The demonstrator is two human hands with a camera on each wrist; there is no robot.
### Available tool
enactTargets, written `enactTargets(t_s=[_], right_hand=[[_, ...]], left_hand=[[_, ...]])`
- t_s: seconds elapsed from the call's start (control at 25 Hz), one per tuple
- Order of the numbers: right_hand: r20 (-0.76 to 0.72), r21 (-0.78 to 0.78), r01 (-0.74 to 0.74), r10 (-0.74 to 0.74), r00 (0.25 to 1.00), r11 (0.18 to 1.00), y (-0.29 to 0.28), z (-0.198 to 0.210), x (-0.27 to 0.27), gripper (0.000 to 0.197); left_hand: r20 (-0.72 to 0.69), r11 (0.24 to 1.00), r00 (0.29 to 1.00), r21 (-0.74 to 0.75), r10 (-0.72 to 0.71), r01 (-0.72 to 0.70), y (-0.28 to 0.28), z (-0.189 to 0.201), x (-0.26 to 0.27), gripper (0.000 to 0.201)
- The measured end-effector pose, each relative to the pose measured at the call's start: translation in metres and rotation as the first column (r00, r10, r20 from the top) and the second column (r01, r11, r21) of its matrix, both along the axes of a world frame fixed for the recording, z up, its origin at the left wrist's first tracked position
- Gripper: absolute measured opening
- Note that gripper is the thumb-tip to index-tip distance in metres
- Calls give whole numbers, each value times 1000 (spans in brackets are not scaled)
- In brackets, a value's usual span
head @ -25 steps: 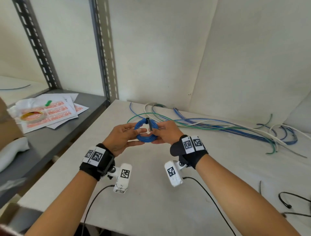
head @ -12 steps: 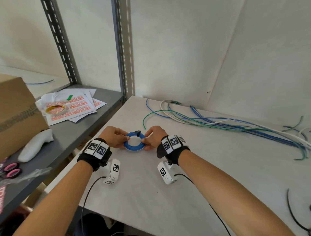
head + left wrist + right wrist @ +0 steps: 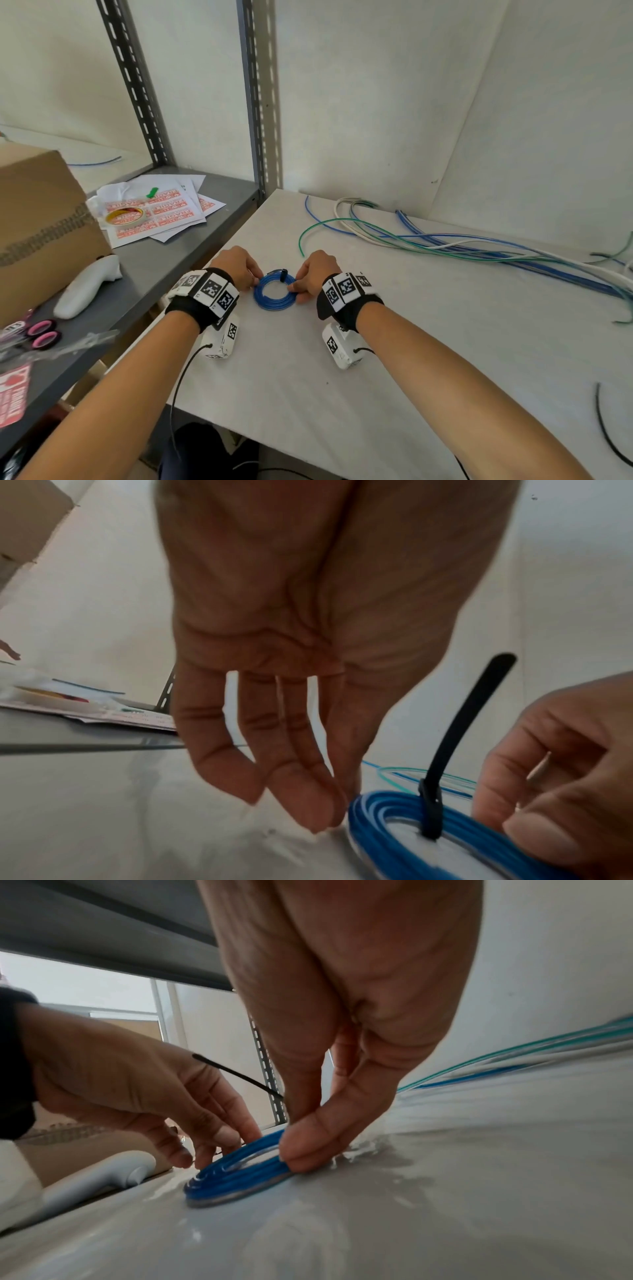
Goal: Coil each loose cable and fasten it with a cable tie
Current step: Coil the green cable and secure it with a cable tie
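A blue cable coil (image 3: 275, 291) lies flat on the white table (image 3: 411, 359), bound by a black cable tie (image 3: 282, 274) whose free tail sticks up (image 3: 469, 723). My left hand (image 3: 255, 279) is at the coil's left rim, its fingers hanging nearly straight with the fingertips (image 3: 322, 813) touching the coil (image 3: 383, 802). My right hand (image 3: 296, 284) pinches the right rim between thumb and fingers (image 3: 301, 1139). The right wrist view shows the coil (image 3: 232, 1177) resting on the table.
A bundle of loose blue, green and white cables (image 3: 445, 240) runs along the back right. A black cable (image 3: 609, 431) lies at the right edge. The grey shelf (image 3: 154, 274) to the left holds a cardboard box (image 3: 41, 222), a tape roll (image 3: 125, 216) and a white handle (image 3: 85, 287).
Both hands brought the tied coil down and toward me, from upright in the air to flat on the table. The head view swung left and down.
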State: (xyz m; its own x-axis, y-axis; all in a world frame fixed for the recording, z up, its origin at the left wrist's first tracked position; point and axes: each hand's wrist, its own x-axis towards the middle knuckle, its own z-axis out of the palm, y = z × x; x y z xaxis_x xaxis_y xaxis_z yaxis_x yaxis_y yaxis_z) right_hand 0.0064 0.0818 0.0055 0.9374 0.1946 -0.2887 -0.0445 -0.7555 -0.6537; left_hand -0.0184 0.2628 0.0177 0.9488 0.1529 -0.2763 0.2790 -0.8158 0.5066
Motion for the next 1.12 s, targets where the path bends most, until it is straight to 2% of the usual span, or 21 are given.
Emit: enactTargets(t_s=[0.08,0.24,0.36,0.48,0.6,0.68,0.76,0.92,1.0,1.12], right_hand=[[14,14,-8,8,1000,1000,-7,4,-1,29],[77,29,52,-54,996,998,-39,21,7,20],[132,-49,65,-58,990,997,-79,32,16,18],[203,-156,119,-86,975,981,-124,37,25,18],[259,-341,167,-78,963,925,-174,36,35,33],[308,-449,201,-60,950,870,-209,32,44,34],[320,-505,244,-83,944,828,-239,25,53,34],[253,-581,217,-79,964,784,-266,10,60,32],[279,-606,211,-43,959,767,-267,6,57,24],[402,-630,217,75,913,745,-263,14,51,20]], left_hand=[[13,999,1000,48,-10,9,6,7,1,14],[230,990,973,142,-27,-6,-2,43,9,13],[361,986,930,166,-62,1,-34,78,26,15],[384,978,908,178,-169,107,-86,90,51,12],[323,957,907,190,-271,218,-149,72,71,10],[277,941,903,184,-328,285,-183,50,85,13],[228,926,901,174,-368,334,-206,27,95,18],[155,898,890,179,-429,401,-231,-7,103,32],[169,888,878,195,-449,416,-237,-13,99,39],[338,874,808,242,-482,421,-247,-5,87,64]])
